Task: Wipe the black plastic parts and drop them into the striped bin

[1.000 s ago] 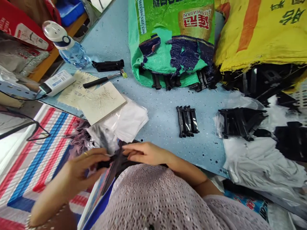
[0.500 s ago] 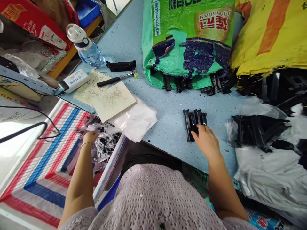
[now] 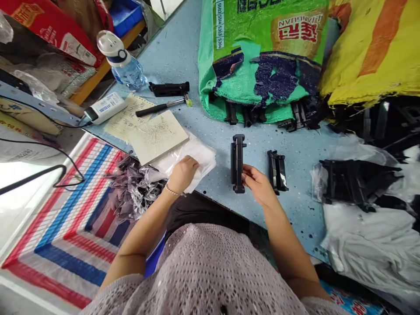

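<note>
A: What takes up the most room?
B: The blue table [image 3: 170, 52]. On it, the green sack [image 3: 249, 26] sits beyond and to the right of the cream slab [image 3: 157, 135], so use that slab as your mark.
A: And closer in?
B: A stack of plastic bags [image 3: 206, 153], by the look of them, pokes out at the slab's near right side. Well to the slab's right lies a pair of black parts [image 3: 273, 168], side by side.
A: What about the hands?
B: The left hand [image 3: 183, 175] lies on the bags, just off the slab's near right corner, fingers curled. I can't tell whether it has one pinched. I'd work the top film lightly, fingertips only, so two don't cling together.
A: The other?
B: The right hand [image 3: 259, 186] grips a single black part [image 3: 238, 164] between thumb and fingers, near its lower end. It's right of the slab, between the bags and the pair.
A: Good hold?
B: I think so: the far end is free. Just mind the small nub [image 3: 244, 145] there; it could snag thin film.
</note>
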{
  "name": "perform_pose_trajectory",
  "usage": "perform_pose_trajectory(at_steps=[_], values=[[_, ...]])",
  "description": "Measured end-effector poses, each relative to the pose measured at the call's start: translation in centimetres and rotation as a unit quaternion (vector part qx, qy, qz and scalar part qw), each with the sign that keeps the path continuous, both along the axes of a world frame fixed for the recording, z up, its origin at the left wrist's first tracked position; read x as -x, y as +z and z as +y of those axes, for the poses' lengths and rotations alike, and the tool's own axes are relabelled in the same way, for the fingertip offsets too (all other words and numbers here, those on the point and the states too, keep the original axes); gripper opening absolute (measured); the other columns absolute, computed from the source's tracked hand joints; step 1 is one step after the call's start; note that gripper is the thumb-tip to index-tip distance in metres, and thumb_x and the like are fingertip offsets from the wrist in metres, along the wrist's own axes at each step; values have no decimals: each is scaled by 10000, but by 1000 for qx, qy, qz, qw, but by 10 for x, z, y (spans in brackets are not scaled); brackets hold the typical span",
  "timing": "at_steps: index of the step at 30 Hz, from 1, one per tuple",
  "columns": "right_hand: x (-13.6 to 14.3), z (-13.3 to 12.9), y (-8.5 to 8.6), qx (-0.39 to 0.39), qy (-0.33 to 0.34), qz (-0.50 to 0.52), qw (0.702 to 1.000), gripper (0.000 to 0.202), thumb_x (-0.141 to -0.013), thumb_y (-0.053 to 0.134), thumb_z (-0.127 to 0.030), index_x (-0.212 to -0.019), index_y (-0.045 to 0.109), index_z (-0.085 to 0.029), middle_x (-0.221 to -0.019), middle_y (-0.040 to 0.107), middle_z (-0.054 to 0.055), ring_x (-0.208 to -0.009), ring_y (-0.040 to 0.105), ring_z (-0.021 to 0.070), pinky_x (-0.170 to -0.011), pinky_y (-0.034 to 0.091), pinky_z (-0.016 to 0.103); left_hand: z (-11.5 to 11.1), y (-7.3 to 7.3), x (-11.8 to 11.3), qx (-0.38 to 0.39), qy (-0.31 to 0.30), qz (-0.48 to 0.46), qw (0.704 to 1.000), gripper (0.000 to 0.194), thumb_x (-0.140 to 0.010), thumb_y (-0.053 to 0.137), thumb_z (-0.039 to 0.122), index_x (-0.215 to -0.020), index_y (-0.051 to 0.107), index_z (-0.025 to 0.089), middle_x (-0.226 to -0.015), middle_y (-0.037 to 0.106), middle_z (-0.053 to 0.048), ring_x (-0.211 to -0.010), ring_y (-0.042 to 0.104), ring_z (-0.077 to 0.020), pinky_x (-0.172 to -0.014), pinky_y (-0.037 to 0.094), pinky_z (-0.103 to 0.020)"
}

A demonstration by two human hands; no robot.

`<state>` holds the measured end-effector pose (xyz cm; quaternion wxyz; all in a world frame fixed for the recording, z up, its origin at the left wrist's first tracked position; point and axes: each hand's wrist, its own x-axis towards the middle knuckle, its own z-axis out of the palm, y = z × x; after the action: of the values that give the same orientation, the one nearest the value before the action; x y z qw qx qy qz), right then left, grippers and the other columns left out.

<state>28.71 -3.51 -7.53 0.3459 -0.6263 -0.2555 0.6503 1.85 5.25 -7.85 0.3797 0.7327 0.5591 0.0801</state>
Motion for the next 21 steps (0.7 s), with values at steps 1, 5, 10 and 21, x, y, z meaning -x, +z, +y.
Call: perform_pose_trajectory(at_steps=[1, 5, 10, 21], values=[[7, 4, 4, 1, -19, 50, 999, 434, -834, 717, -434, -1211, 646, -232, -1074, 748, 57, -941, 733, 205, -745, 602, 322, 3, -3, 5, 19, 11, -22, 1000, 107, -892, 591, 162, -809, 657, 166, -891, 673, -85, -879, 659, -215, -839, 543, -351], [41, 30, 14, 13, -27, 230, 973, 338, -833, 736, -458, -1073, 686, -225, -1022, 758, 67, -889, 749, 229, -725, 621, 350, 4, -7, 20, 95, 112, -73, 986, 77, -823, 671, 235, -807, 608, 194, -778, 643, -10, -716, 613, -163, -691, 501, -291], [87, 50, -7, 62, -2, 341, 938, 280, -761, 804, -372, -958, 676, -219, -961, 769, 35, -779, 729, 189, -673, 621, 310, -3, -6, 22, 84, 182, -151, 968, 152, -842, 641, 262, -862, 497, 217, -813, 668, 1, -717, 627, -144, -659, 486, -265], [75, 23, -6, 76, -38, 375, 923, 316, -832, 737, -422, -1040, 677, -192, -865, 748, 46, -637, 666, 145, -565, 554, 254, 11, 22, 38, -79, -36, 47, 995, 337, -895, 474, 114, -1108, 734, 132, -1115, 727, -144, -1029, 692, -271, -951, 569, -447]])
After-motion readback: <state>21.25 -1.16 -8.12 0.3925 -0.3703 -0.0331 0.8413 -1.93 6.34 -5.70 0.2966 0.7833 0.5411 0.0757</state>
